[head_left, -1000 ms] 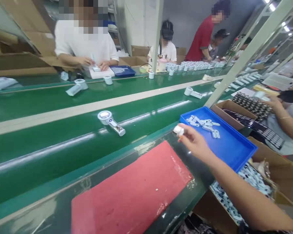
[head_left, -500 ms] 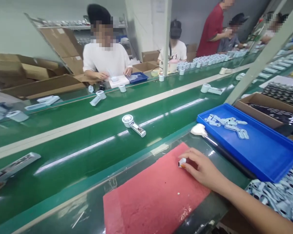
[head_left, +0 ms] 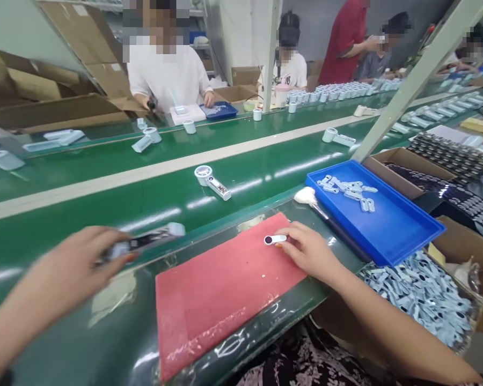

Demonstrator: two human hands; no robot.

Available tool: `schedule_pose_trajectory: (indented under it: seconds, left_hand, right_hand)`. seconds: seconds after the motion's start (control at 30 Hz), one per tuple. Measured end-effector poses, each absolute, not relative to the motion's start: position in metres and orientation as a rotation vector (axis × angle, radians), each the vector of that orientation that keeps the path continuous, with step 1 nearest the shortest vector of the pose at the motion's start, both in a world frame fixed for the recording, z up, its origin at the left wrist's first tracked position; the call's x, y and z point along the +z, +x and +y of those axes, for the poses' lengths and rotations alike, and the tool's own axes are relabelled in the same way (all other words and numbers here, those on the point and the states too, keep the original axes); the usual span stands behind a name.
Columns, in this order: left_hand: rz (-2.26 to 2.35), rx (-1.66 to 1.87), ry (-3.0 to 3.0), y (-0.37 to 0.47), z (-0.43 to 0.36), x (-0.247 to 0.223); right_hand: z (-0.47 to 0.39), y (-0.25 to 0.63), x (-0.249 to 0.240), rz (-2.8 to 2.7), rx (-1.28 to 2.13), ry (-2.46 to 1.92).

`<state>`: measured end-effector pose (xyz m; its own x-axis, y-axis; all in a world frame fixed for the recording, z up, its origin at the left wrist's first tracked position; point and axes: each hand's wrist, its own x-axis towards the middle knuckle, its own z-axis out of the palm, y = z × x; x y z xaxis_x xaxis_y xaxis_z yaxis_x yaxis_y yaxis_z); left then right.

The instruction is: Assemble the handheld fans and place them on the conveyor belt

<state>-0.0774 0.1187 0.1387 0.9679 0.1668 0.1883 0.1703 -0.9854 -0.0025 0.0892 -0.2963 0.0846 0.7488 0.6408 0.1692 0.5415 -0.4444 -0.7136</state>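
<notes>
My left hand [head_left: 84, 262], blurred by motion, is closed around one end of a handheld fan body [head_left: 156, 238]. Its far end points right over the near edge of the green conveyor, and a dark strip shows along its open side. Between thumb and fingers my right hand [head_left: 306, 249] pinches a small pale plastic cover [head_left: 277, 239] with a dark round spot at one end. That cover is just above the upper right part of the red mat [head_left: 225, 289]. Another handheld fan [head_left: 211, 182], its circuit board exposed, lies on the conveyor [head_left: 161, 187].
Right of the mat lie a brush [head_left: 326, 217] and a blue tray [head_left: 402, 230] with several pale clips. Below the tray is a heap of pale covers [head_left: 422, 295]. A slanted metal post [head_left: 422, 80] rises at right. Co-workers sit across the conveyor.
My left hand has come in from the left edge, carrying the fan body toward the mat. The cover in my right hand has turned, showing its dark spot. The view has tilted down.
</notes>
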Motion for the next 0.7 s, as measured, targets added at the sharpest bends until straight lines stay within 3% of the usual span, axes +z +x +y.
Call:
schedule_pose_trajectory:
  seconds: [0.23, 0.7]
  left_hand:
    - [0.296, -0.168, -3.34, -0.065, -0.04, 0.109]
    - [0.356, -0.554, -3.615, -0.064, -0.056, 0.091]
  right_hand:
    - [-0.279, 0.066, 0.106, -1.057, 0.177, -2.047]
    - [-0.245, 0.043, 0.098, -1.33, 0.172, -2.235]
